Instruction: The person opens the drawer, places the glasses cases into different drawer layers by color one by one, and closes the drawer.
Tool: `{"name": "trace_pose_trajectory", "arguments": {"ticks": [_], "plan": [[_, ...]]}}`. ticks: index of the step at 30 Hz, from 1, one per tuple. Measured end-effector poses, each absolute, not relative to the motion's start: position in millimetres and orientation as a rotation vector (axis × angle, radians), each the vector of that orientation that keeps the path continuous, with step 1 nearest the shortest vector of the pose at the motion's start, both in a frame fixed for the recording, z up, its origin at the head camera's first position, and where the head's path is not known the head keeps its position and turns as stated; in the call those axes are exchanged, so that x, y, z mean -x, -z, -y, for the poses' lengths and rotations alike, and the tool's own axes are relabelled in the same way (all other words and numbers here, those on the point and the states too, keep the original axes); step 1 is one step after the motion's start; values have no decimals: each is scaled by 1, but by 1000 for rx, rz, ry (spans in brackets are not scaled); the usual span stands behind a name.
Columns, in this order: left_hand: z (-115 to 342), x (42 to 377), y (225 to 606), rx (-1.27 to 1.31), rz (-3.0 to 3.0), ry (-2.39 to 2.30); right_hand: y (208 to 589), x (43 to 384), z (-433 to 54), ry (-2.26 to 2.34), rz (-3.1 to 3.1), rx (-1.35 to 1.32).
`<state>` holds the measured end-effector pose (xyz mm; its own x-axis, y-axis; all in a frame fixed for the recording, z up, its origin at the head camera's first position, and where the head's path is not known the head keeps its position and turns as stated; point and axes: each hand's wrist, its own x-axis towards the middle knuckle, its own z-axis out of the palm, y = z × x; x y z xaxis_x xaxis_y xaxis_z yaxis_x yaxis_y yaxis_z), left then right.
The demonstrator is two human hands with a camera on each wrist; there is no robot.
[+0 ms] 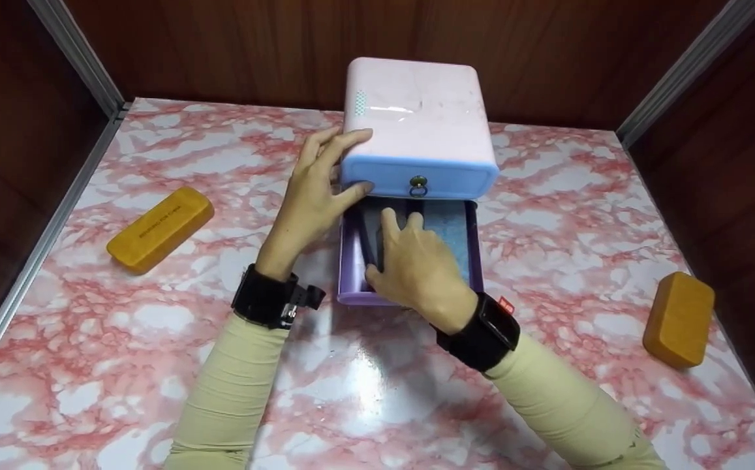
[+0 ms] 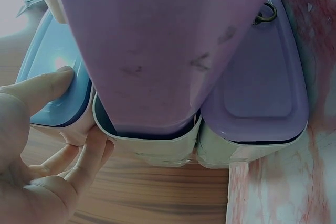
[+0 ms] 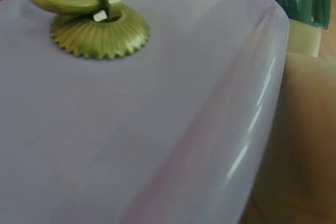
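A small pink drawer cabinet with a blue top drawer front stands at the back middle in the head view. My left hand holds its front left corner, thumb on the blue front and fingers along the side. Below, a purple drawer is pulled out. My right hand reaches down into it, fingers pointing inward. A dark, long object lies by its thumb and forefinger; I cannot tell whether they pinch it. In the right wrist view, the purple drawer front hides the fingertips.
A mustard-yellow oblong case lies on the left of the marbled table, a similar case on the right. Another purple drawer with a ring pull is closed. Dark wooden panels surround the table.
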<state>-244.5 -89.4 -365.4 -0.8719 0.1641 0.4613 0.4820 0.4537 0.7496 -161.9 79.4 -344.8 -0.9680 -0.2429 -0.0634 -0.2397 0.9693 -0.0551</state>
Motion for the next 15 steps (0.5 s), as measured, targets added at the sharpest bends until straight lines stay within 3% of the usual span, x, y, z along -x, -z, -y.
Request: {"name": "trace_pose_trajectory", "arguments": {"ticks": [15], "plan": [[89, 245, 367, 568, 2365, 1390, 351, 169, -76, 14, -3004, 347]]}}
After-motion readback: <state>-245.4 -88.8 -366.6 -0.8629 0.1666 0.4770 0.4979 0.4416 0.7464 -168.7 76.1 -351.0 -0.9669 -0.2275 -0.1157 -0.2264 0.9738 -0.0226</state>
